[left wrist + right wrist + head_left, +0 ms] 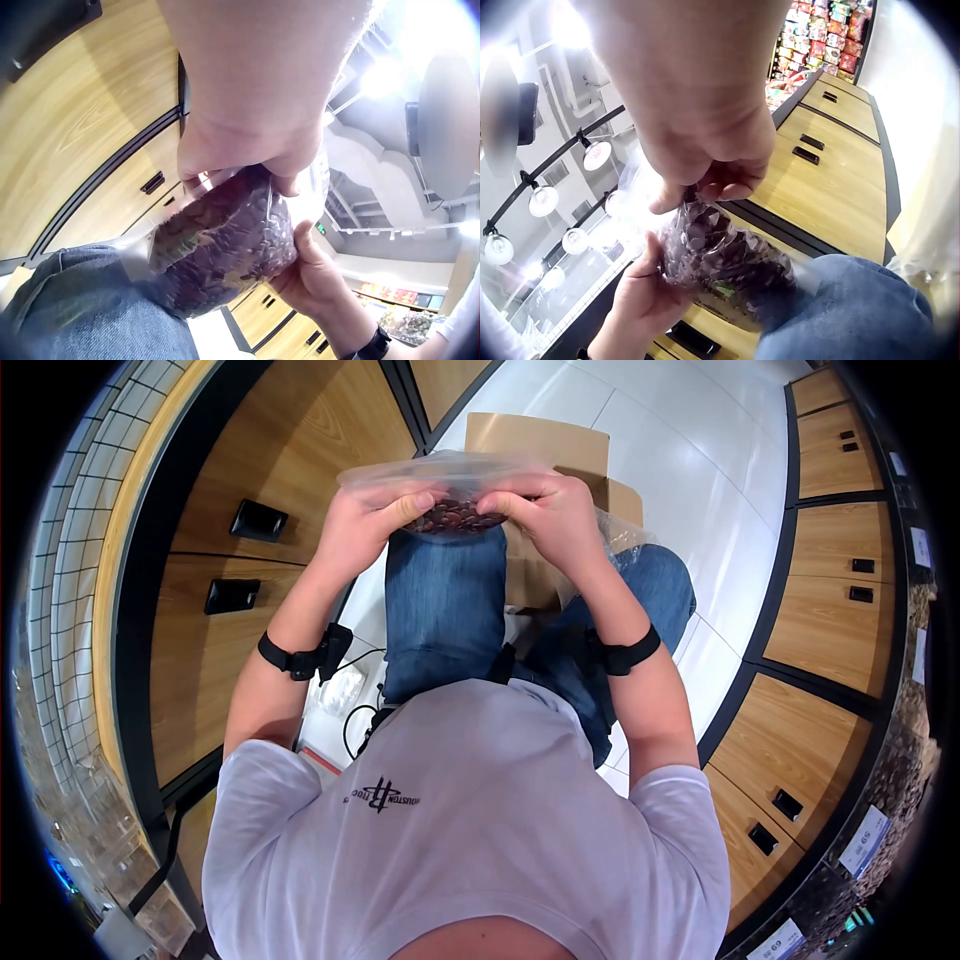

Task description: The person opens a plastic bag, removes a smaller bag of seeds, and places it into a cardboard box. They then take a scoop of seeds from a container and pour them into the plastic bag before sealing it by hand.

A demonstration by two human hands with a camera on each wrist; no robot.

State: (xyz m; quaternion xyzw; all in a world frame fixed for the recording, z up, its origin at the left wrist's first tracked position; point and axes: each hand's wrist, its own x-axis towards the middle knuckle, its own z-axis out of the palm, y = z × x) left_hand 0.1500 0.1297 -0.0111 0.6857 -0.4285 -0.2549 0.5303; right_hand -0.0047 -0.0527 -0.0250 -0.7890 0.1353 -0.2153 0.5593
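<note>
A clear plastic bag (455,518) filled with dark reddish-brown seed-like pieces is held over the knees. My left hand (375,518) grips its left side near the top, thumb pressed on the near face. On the opposite side my right hand (555,520) pinches the bag the same way, thumb pointing inward. In the left wrist view the full bag (225,247) hangs beneath the fingers, a greenish patch showing on its side. The right wrist view shows the bag (720,266) bulging below the right hand (712,161), its lower part beside the jeans.
An open cardboard box (540,445) stands on the tiled floor past the knees, with crinkled clear plastic (625,532) beside it. Wooden cabinets (290,440) line the left, and more cabinets (835,600) line the right. A cable (360,710) lies by the left leg.
</note>
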